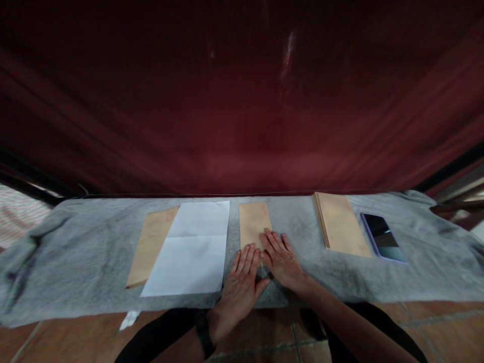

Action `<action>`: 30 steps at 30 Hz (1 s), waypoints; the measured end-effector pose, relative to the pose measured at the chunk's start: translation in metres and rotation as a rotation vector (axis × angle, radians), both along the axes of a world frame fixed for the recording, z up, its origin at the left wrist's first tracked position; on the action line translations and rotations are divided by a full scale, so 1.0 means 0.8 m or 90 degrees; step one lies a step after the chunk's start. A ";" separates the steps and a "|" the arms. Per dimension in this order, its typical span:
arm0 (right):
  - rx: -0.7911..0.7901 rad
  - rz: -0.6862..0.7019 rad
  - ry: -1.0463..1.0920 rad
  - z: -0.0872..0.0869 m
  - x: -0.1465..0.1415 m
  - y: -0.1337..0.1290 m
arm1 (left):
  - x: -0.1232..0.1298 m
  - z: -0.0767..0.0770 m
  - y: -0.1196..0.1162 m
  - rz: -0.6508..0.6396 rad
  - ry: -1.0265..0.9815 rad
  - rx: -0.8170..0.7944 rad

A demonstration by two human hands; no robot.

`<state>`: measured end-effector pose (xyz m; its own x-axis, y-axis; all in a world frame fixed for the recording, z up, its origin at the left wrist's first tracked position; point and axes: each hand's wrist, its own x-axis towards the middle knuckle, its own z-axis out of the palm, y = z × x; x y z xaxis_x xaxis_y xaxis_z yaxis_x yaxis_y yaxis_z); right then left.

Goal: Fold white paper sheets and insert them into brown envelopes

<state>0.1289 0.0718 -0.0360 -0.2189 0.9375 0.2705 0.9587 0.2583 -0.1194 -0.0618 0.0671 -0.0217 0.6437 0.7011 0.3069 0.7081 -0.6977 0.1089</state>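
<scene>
A brown paper envelope [254, 219] lies flat on the grey cloth in front of me, its lower part covered by my hands. My left hand [242, 277] rests on its lower left edge, fingers stretched out and thumb apart. Across the lower right part of the envelope lies my right hand [282, 257], palm down with the fingers extended. Neither hand grips anything. Just to the left is a creased white sheet of paper [192, 252], which partly overlaps another brown envelope [149, 247].
Grey cloth [91, 252] covers the long, narrow surface. On the right lie a stack of brown envelopes [342, 224] and a phone [383, 237] in a purple case. A dark red panel [242, 126] rises behind. A white scrap [129, 319] lies on the tiled floor [75, 338].
</scene>
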 end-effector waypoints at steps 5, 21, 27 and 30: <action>0.002 -0.058 0.015 -0.002 0.000 0.001 | 0.000 -0.014 0.001 0.021 0.020 0.005; -0.174 -0.207 0.313 0.030 0.024 0.056 | 0.052 -0.011 0.051 0.096 0.038 -0.029; -0.244 -0.166 0.458 0.027 0.044 0.073 | 0.049 -0.012 0.048 0.082 0.045 0.001; -0.263 -0.166 0.509 0.023 0.045 0.074 | 0.049 -0.008 0.048 0.078 0.045 0.004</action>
<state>0.1649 0.1310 -0.0178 0.1186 0.9862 -0.1155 0.5737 -0.1630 -0.8027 -0.0224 0.1055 -0.0282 0.5739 0.7740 0.2676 0.7937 -0.6062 0.0513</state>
